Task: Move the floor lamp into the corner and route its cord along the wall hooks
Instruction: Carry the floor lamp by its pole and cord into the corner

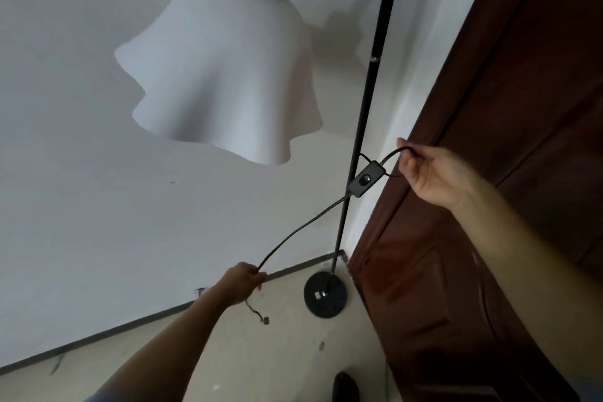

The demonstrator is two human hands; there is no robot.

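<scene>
The floor lamp stands in the corner between the white wall and the brown door. Its black pole [365, 114] rises from a round black base [326, 294] on the floor, and a wavy white shade [225, 75] hangs at the upper left. The black cord [303, 228] runs across the pole with an inline switch [367, 180] on it. My left hand [243, 281] is shut on the cord's lower stretch near the skirting. My right hand [430, 173] pinches a loop of the cord just right of the switch. No wall hooks are in view.
A dark brown panelled door [489, 206] fills the right side, close to the lamp base. The white wall [81, 173] meets a pale floor [261, 352] at a grey skirting line. A short frayed wire [257, 313] dangles below my left hand. A dark shoe tip [346, 387] shows at the bottom.
</scene>
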